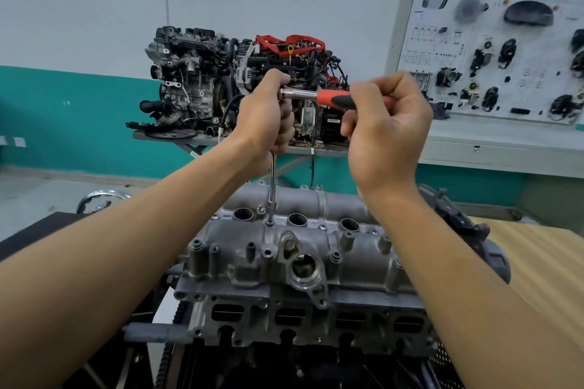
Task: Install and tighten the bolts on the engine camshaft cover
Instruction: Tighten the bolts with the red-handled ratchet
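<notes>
A grey aluminium camshaft cover (363,259) sits on top of the engine in front of me, with three round plug wells along its far side. A ratchet (328,97) with a red and black handle stands on a long chrome extension (272,186). The socket at its foot rests on a bolt (269,222) between the left and middle wells. My left hand (268,114) is wrapped around the ratchet head and the top of the extension. My right hand (385,123) grips the handle's end. Other bolts (323,227) show on the cover.
A second engine (240,79) stands on a metal table behind. A white training board (493,50) with car parts mounted on it fills the right background. A wooden bench top (543,262) lies to the right, a black surface (38,230) to the left.
</notes>
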The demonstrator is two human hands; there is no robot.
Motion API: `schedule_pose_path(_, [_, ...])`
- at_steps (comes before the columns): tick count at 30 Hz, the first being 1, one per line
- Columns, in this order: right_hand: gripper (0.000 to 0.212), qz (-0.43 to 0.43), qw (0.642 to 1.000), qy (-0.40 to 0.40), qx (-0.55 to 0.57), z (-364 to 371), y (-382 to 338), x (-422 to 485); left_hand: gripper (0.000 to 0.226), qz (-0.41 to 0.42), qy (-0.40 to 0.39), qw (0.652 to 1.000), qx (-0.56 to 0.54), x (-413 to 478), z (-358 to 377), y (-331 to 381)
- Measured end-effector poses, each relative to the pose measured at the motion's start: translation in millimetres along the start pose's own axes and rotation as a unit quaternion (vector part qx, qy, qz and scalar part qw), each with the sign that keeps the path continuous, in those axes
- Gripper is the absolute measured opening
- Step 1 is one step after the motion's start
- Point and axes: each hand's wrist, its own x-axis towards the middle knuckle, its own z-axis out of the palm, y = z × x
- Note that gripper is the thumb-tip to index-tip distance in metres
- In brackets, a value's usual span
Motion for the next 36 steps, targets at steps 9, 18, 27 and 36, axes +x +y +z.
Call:
schedule_pose_path(9, [0.023,0.032,0.996,0.010,0.089,10.4,-0.2,21.0,0.065,0.090,-0.016,0.995,0.039,1.6,-4.9,54.8])
schedule_pose_path(18, [0.022,0.099,0.991,-0.076,0.043,35.2,28.3,-6.6,0.063,0.037,0.061,0.997,0.028,-5.1,-56.8,24.3])
schedule_pose_path(27, [0.020,0.109,0.989,-0.094,0.027,40.2,40.5,-6.2,0.062,0.044,0.076,0.996,0.015,-3.2,-68.0,14.5])
schedule_pose_path(36, [0.021,0.110,0.989,-0.087,0.036,33.4,42.6,-5.4,0.063,0.040,0.077,0.996,0.016,-4.9,-60.3,13.5])
